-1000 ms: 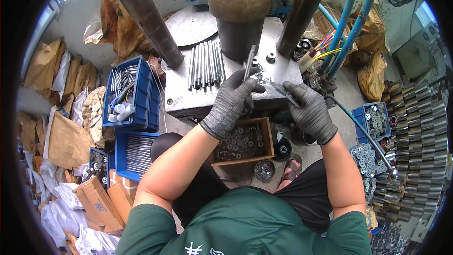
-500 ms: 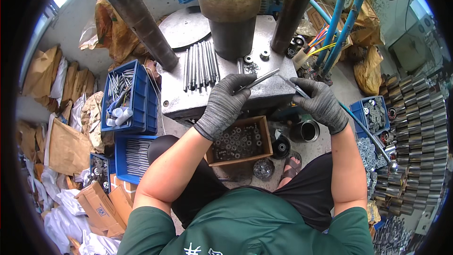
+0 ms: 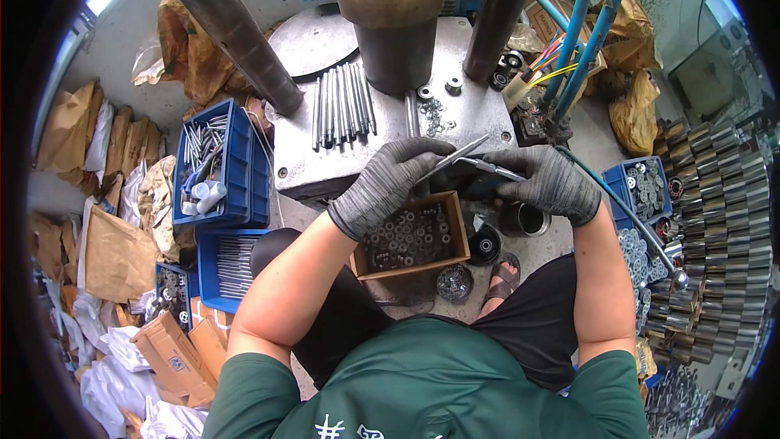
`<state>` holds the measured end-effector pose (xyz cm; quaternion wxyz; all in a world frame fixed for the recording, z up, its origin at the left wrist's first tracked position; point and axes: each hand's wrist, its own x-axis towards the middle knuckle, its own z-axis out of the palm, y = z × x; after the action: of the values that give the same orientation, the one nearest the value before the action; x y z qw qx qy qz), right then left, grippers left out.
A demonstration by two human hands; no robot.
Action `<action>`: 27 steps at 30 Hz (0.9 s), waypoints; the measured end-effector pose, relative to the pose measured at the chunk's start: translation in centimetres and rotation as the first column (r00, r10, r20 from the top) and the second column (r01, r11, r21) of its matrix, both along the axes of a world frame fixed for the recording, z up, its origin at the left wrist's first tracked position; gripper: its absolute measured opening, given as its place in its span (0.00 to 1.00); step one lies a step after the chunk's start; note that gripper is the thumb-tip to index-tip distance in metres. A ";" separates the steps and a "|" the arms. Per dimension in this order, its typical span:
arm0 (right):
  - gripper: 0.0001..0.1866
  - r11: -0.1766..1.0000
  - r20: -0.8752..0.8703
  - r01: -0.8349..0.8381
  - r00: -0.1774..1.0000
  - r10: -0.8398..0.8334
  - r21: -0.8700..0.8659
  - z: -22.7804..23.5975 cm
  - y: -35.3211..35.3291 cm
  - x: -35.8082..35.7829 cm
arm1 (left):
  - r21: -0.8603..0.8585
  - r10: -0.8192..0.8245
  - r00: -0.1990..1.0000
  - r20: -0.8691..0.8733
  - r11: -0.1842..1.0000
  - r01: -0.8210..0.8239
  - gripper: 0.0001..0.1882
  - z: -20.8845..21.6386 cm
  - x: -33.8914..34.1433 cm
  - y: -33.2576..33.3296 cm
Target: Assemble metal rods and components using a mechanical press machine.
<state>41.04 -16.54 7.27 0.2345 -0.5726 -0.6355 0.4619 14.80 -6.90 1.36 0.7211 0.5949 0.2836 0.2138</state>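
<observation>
The gloved left hand (image 3: pixel 392 179) is closed around a metal rod (image 3: pixel 465 151). The gloved right hand (image 3: pixel 559 182) pinches a slim metal tool (image 3: pixel 486 166), which points toward the rod.

L. hand (image 3: pixel 394 175) covers part of the rod (image 3: pixel 469 148); R. hand (image 3: pixel 554 177) hides the rear of the slim metal pc. (image 3: pixel 491 167), whose type we can't ID. Sm. bits (image 3: pixel 435 119) on the metal table (image 3: pixel 481 118): too tiny for us to sort. Blue pipes (image 3: pixel 606 18): cut off, top edge.
</observation>
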 end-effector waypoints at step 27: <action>0.18 0.996 -0.290 0.057 0.954 -0.077 -0.075 -4.3 -0.1 -1.5 | 0.331 0.349 0.886 -0.305 0.911 -0.245 0.22 1.7 -5.2 5.0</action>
<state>39.52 -16.64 3.00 0.3224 -0.5266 -0.5585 0.5540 9.64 -1.89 3.02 0.5228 0.6697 0.4649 0.2491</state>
